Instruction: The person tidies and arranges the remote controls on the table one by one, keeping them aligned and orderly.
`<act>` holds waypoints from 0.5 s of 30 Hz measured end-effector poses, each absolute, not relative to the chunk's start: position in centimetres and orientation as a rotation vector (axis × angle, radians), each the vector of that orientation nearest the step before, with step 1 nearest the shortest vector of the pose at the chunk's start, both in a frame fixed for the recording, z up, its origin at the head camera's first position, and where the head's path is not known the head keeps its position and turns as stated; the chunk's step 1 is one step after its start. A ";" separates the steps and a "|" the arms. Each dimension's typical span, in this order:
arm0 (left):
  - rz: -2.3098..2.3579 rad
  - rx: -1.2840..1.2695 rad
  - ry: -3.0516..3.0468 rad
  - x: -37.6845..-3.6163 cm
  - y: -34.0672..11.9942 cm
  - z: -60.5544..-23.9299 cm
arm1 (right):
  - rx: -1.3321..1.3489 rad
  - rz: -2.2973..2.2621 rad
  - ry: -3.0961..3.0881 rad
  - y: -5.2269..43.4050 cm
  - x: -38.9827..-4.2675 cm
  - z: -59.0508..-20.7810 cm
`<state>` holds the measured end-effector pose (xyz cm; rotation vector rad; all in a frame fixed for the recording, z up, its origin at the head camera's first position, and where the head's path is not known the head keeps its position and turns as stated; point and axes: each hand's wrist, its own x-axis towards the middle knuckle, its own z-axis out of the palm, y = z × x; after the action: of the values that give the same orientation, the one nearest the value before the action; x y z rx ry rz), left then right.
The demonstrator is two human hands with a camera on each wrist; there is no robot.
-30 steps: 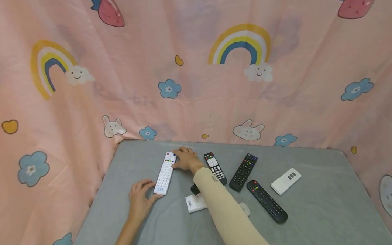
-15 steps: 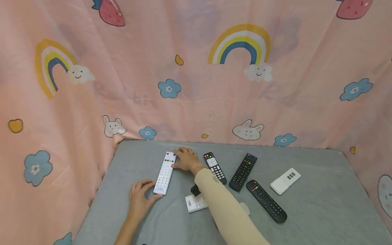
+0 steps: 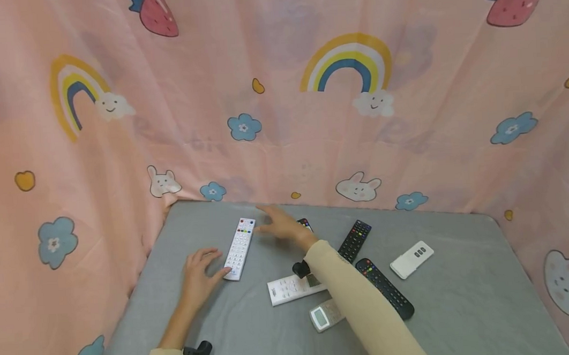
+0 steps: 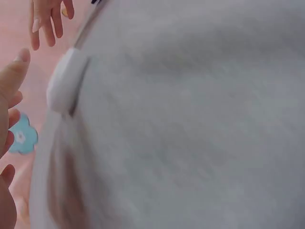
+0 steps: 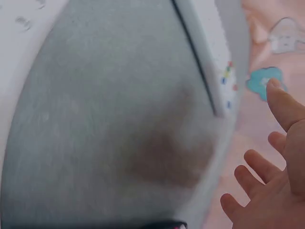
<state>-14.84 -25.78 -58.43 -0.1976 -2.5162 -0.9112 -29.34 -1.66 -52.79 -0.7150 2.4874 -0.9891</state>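
Note:
A long white remote control (image 3: 240,249) with coloured buttons near its far end lies slanted on the grey-covered table. My left hand (image 3: 196,278) hovers by its near end, fingers loosely spread; in the head view the thumb tip overlaps the remote's lower corner, and I cannot tell if it touches. Just right of the far end is my right hand (image 3: 283,224), fingers extended and holding nothing. The left wrist view shows the end of the white remote (image 4: 68,82) apart from the left thumb. In the right wrist view, the right fingers (image 5: 255,167) are spread, clear of the remote (image 5: 214,52).
Under or beside my right forearm lie a white remote (image 3: 287,290), a light remote with a screen (image 3: 324,316), and a partly hidden black remote (image 3: 304,223). Farther right are two black remotes (image 3: 355,239) (image 3: 387,290) and a small white one (image 3: 413,260). A pink curtain (image 3: 283,161) hangs behind the table.
Both hands have drawn away from the long white remote, the right hand to the right, the left slightly left and up. The remote stays in place. The light remote with a screen is now more exposed.

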 end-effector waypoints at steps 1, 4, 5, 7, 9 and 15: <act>-0.916 -0.209 -2.518 -15.1 -25.6 -58.2 | -0.731 -0.996 2.492 -1.1 -29.3 -52.5; -0.920 -0.250 -2.539 -15.9 -24.9 -57.4 | -0.761 -0.969 2.534 0.6 -28.9 -52.0; -0.917 -0.262 -2.547 -16.2 -24.6 -57.1 | -0.776 -0.959 2.552 1.2 -28.7 -51.9; -0.913 -0.294 -2.560 -16.7 -24.0 -56.7 | -0.788 -0.955 2.576 2.5 -28.2 -51.8; -0.922 -0.334 -2.564 -17.3 -23.3 -56.2 | -0.783 -0.961 2.583 3.8 -27.6 -51.7; -0.884 -0.458 -2.593 -19.3 -21.1 -55.3 | -0.738 -0.971 2.630 7.5 -25.3 -52.1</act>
<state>-19.30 -21.06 -55.26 -0.4580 -2.5934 -0.8839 -25.29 7.53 -52.07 -0.7385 2.6298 -0.9709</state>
